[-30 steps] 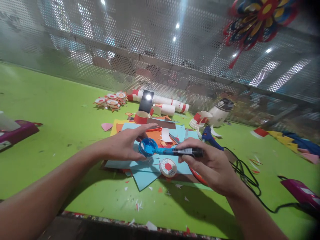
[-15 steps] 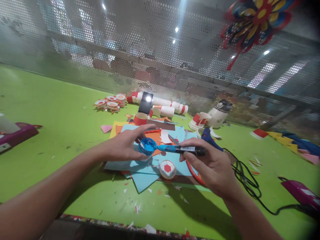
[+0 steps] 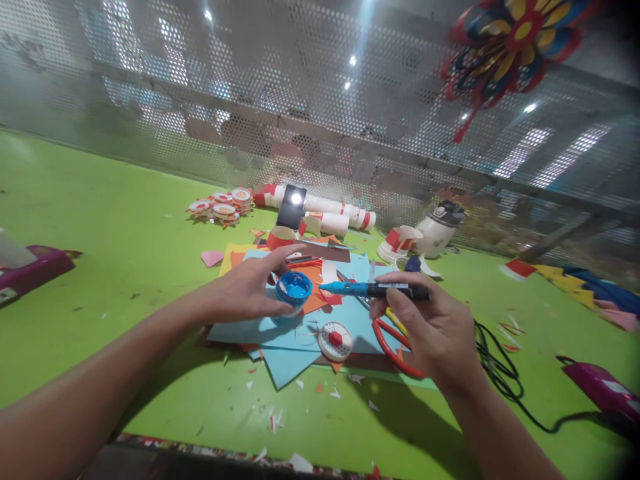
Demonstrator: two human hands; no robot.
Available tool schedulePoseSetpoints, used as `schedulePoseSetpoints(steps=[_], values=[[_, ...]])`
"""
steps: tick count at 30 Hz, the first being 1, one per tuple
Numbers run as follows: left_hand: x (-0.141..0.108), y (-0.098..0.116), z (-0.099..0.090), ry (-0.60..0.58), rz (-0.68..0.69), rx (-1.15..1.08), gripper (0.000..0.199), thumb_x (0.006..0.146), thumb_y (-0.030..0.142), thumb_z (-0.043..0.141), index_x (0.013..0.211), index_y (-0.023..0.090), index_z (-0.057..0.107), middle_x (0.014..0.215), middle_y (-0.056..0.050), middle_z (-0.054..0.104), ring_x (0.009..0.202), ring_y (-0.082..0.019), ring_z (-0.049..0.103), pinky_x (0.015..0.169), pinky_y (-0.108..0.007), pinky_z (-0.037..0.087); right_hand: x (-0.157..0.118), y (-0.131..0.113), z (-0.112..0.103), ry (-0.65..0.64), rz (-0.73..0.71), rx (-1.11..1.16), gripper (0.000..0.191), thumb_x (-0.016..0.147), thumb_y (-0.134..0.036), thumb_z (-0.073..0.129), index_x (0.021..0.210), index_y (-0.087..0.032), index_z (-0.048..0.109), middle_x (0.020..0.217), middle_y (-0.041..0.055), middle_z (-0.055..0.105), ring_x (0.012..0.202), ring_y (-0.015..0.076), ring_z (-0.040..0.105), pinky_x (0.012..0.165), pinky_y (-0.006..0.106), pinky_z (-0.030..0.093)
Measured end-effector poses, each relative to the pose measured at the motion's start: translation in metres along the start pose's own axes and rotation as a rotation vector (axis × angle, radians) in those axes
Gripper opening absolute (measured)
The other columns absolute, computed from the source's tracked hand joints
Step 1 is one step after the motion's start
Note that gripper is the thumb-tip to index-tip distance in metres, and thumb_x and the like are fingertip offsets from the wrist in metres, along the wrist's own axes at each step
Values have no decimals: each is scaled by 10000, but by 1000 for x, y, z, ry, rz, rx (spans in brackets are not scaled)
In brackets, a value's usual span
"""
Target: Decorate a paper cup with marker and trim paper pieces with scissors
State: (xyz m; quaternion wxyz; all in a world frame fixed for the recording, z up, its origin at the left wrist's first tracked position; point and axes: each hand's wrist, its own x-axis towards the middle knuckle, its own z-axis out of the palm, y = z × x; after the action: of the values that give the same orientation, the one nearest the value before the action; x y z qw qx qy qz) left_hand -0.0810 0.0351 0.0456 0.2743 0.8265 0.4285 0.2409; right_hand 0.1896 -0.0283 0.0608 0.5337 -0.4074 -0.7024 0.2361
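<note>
My left hand (image 3: 250,287) has its thumb and fingers around a small jar of blue paint (image 3: 294,288), which stands on light blue paper (image 3: 235,333). Between the fingers of my right hand (image 3: 425,320) is a paintbrush (image 3: 375,289) with a black handle and a blue-coated front part. Its tip points left, just right of the jar's rim and apart from it. A round white disc (image 3: 335,341) with a red hexagon and blue dots lies below the brush. Red-handled scissors (image 3: 390,353) lie partly under my right hand.
Behind the papers are a phone (image 3: 291,207), white-and-red paper tubes (image 3: 330,223), a stack of discs (image 3: 225,203) and a white jug (image 3: 435,230). A black cable (image 3: 500,373) lies at right, near a purple device (image 3: 600,387). Paper scraps dot the front.
My right hand has drawn the brush to the right, out of the jar's mouth. More of the scissors shows. My left hand stays at the jar.
</note>
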Motion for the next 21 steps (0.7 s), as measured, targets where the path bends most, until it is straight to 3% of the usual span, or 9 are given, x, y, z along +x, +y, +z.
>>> schedulePoseSetpoints(steps=[5,10,16,21], values=[[4,-10,-2,47,-25,-40,894,734,407,749,1484,326,269,1198,-98,632,1049,-276,615,877,-406,494,11,11,1,162,226,305,192,864,-372,677,875,-181,672,556,-26,634,514,129,597,538,284,519],[10,-23,-6,139,-54,-94,901,723,454,753,1479,319,282,1129,-76,652,965,-269,658,847,-399,515,20,12,-3,276,469,564,331,684,-423,823,703,-160,622,476,-36,576,421,94,499,402,227,459],[13,-33,-19,273,-139,-148,972,680,483,772,1481,221,289,1112,-130,670,975,-303,662,857,-428,510,22,19,-9,293,520,617,378,612,-432,860,631,-164,595,453,-43,550,409,82,468,380,214,453],[16,-42,-25,359,-203,-152,995,637,509,795,1466,214,331,1059,-134,677,879,-292,675,800,-436,521,21,25,-11,308,529,628,385,600,-447,859,633,-173,591,433,-57,527,389,77,451,357,198,434]])
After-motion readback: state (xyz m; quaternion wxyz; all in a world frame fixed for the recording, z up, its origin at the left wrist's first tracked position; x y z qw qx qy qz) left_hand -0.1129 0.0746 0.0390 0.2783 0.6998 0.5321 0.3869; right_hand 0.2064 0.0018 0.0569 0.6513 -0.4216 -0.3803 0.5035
